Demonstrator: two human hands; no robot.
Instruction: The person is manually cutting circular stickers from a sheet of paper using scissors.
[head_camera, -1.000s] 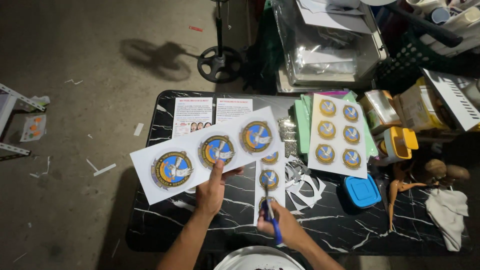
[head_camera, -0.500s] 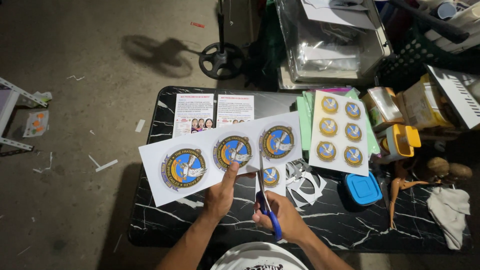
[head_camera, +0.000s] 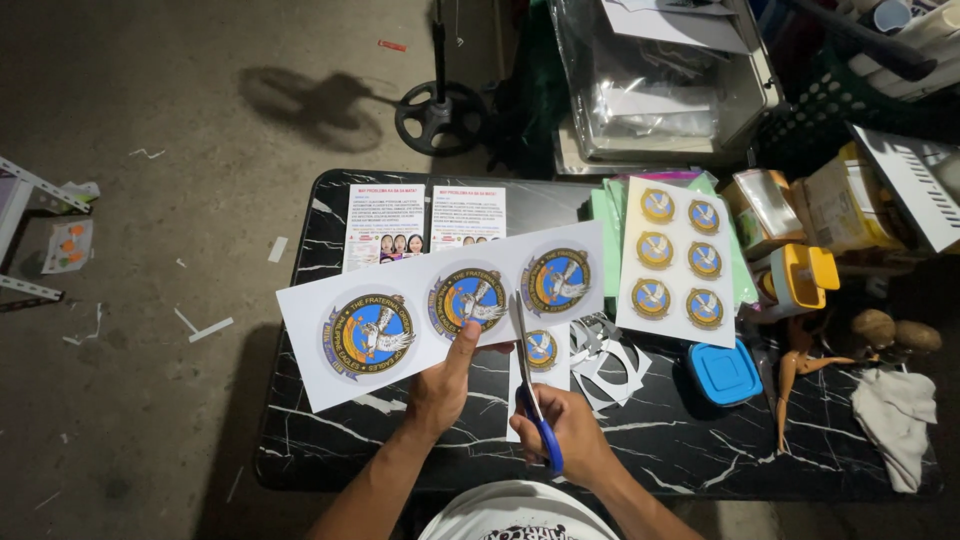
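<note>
Paper strip (head_camera: 440, 310) with three round emblems held above black marbled desk (head_camera: 700, 450), long axis left-right, tilted up at right. Left hand (head_camera: 440, 385) pinches lower edge, thumb on middle emblem. Right hand (head_camera: 570, 440) grips blue-handled scissors (head_camera: 530, 385), blades up between middle and right emblems. Since earlier frame strip sits lower, scissors at edge.

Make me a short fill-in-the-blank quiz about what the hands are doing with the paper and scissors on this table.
1. The left hand holds a white strip printed with ___ round emblems.
2. The right hand holds scissors with ___ handles.
3. The scissor blades point at the strip between the middle emblem and the ___ one.
4. The sheet of small emblems shows ___ of them.

Missing words: three; blue; right; six
</note>
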